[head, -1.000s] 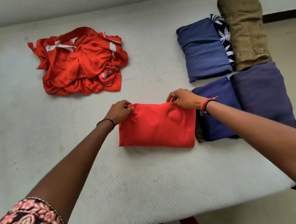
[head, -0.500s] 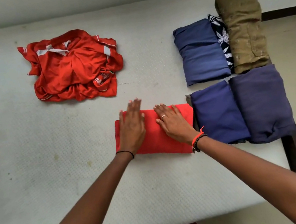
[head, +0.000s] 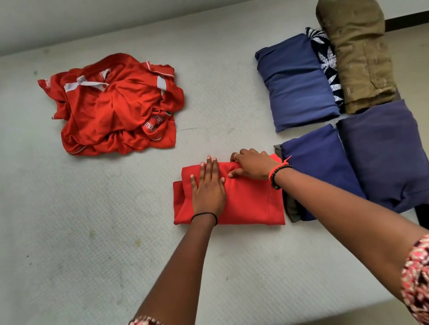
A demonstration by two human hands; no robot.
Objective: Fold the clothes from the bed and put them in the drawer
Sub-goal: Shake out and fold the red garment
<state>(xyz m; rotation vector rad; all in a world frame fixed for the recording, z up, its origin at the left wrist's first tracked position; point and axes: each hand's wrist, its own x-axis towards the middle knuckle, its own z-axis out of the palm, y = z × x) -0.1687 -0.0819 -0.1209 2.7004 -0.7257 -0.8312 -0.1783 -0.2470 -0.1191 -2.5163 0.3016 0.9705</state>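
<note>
Folded red garment [head: 250, 204], centre frame: left hand [head: 208, 191] flat, fingers together; right hand [head: 254, 166] fingers curled on upper edge; smooth evenly.

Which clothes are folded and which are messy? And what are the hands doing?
Plain red cloth: folded, flat on white mattress.
Red jersey with white trim: crumpled, unfolded.
Mid-blue garment: folded.
Olive-brown garment: folded.
Small navy garment: folded.
Large dark navy garment: folded.
Black-and-white leaf-print cloth: mostly hidden.
Left hand: flat, pressing the red cloth.
Right hand: on that cloth's far edge, fingers bent.
</note>
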